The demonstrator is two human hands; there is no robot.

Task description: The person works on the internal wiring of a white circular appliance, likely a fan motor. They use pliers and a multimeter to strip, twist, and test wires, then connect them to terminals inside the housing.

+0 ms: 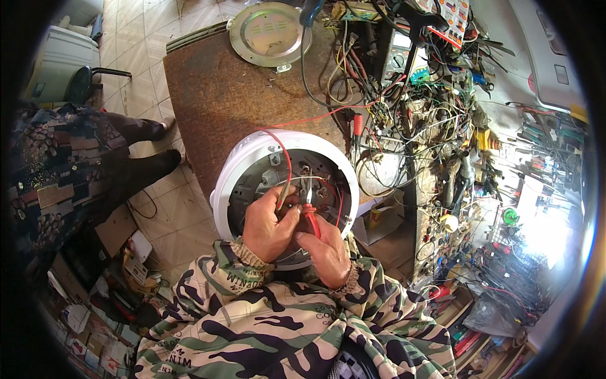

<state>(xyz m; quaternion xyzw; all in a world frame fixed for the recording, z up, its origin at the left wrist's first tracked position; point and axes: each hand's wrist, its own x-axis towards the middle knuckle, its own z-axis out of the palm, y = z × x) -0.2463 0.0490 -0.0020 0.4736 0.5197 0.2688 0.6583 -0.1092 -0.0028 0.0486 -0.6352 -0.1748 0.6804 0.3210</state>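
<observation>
A round white appliance housing (222, 199) lies with its open side up in front of me, and wires and metal parts show inside. My left hand (268, 224) is over its middle, the fingers closed on a slim test probe (283, 194) with a red lead running up from it. My right hand (327, 252) grips red-handled pliers (310, 218), whose metal jaws point away from me. The jaws are among the wires (325, 183) inside the housing. Exactly what they touch is too small to tell. My hands are close together, and the left fingertips are partly hidden.
The housing is at the near edge of a worn brown wooden table (214, 88). A round metal plate (270, 35) lies at the far edge. Tangled cables, a multimeter (398, 60) and a red-handled tool (358, 124) are at the right. Another person (69, 170) stands at the left.
</observation>
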